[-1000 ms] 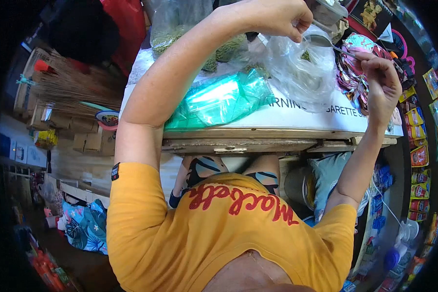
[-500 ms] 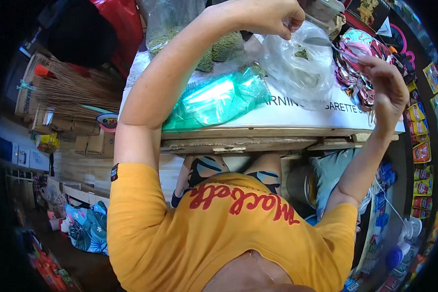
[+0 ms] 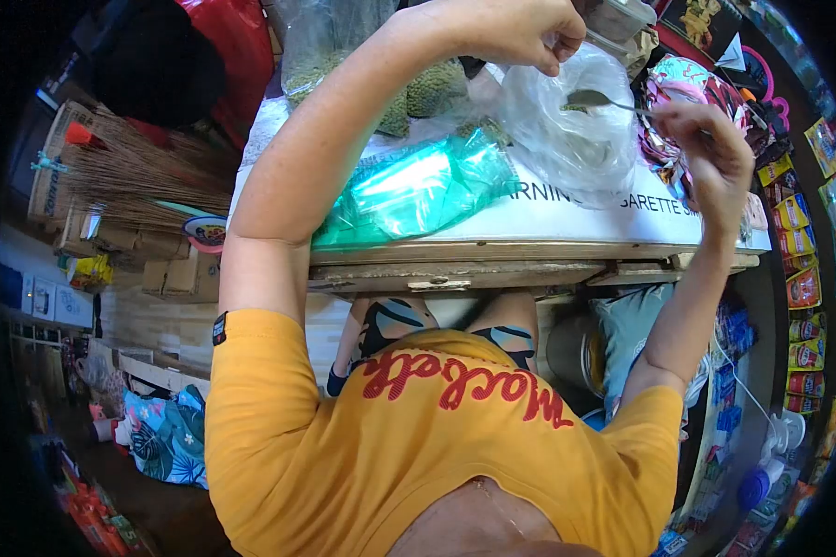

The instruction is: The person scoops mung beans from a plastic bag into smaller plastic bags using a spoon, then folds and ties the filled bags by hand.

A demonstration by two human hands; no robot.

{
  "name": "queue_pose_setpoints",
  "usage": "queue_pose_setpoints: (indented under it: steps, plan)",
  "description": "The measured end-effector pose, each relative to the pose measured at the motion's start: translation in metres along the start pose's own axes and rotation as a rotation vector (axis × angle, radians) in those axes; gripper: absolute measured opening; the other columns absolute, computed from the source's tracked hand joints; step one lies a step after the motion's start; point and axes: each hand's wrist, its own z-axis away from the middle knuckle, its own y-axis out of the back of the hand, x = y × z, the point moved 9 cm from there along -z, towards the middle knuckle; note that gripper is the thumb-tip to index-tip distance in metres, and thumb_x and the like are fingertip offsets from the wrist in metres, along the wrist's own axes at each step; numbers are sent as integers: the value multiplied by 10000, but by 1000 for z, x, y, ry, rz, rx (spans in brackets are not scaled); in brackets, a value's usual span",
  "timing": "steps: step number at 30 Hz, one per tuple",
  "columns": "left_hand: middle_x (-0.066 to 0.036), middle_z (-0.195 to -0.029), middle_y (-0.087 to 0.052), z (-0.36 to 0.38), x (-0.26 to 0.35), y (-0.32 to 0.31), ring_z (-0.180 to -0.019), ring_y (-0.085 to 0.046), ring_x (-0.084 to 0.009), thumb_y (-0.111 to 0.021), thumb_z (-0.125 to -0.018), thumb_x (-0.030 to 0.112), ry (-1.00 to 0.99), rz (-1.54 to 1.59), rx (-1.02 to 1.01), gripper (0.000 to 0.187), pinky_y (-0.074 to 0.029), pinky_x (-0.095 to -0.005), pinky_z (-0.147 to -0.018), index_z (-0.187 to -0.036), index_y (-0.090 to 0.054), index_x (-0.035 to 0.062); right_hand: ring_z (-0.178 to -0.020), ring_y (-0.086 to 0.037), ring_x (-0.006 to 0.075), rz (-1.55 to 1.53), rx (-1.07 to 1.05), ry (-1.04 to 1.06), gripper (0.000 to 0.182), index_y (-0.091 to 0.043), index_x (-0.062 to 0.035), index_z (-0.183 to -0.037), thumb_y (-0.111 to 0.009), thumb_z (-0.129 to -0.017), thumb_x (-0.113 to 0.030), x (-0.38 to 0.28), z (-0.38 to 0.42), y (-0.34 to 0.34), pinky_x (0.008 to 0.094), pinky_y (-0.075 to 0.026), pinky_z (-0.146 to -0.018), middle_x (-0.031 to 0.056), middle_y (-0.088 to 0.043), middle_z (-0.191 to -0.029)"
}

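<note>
My right hand [image 3: 706, 139] grips the handle of a metal spoon [image 3: 587, 97], its fingers closed. The spoon's bowl is inside the mouth of a crumpled clear plastic bag [image 3: 576, 148], over some green grains. Above that bag, my left hand [image 3: 550, 37] has its fingers pinched together; what they hold, if anything, cannot be made out. Clear bags of green grains [image 3: 437, 88], which look like mung beans, stand beside my left forearm. A shiny green plastic bag [image 3: 418, 190] lies in front of them, near the table edge.
The white table top [image 3: 659, 223] carries printed lettering, with a wooden drawer front [image 3: 446, 278] below. Shiny pink packets [image 3: 664, 93] lie beside my right hand. Hanging sachets [image 3: 799, 246] line the right side. Stick brooms [image 3: 149, 167] and cardboard boxes [image 3: 181, 278] stand at left.
My right hand has moved left and slightly down, and the spoon's bowl has dropped lower into the clear bag's mouth. My left hand has barely moved.
</note>
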Motion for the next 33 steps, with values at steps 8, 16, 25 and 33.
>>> queue_pose_setpoints:
  steps: [8, 16, 25, 33]
  plan:
    - [-204, -770, -627, 2, 1, 2, -764, -625, -317, -673, -674, 80, 0, -13, 3, 197, -470, -365, -675, -803, -610, -54, -821, -590, 110, -34, 23, -6, 170, -563, 36, -825, -470, -763, 164, 42, -23, -53, 232, -471, -784, 71, -646, -867]
    - [-214, -792, -623, 2, 3, -2, -775, -618, -323, -659, -697, 103, 5, -14, -24, 210, -467, -373, -690, -817, -606, -62, -729, -576, 100, 4, 252, -127, 106, -569, 20, -803, -493, -809, 94, 67, -1, 5, 226, -475, -685, 74, -640, -857]
    - [-214, -774, -621, 3, 11, -1, -763, -615, -325, -648, -707, 102, -5, 8, -43, 187, -465, -374, -691, -800, -606, -55, -615, -623, 177, -373, 424, -456, 91, -499, -16, -781, -522, -795, 70, 120, 35, -3, 251, -521, -563, 173, -633, -838]
    - [-202, -755, -622, 2, 3, 1, -733, -615, -322, -646, -729, 115, -16, 6, -20, 180, -466, -380, -675, -801, -611, -47, -609, -639, 210, -546, 443, -543, 106, -492, -15, -775, -519, -781, 88, 139, 36, -6, 257, -549, -534, 195, -624, -830]
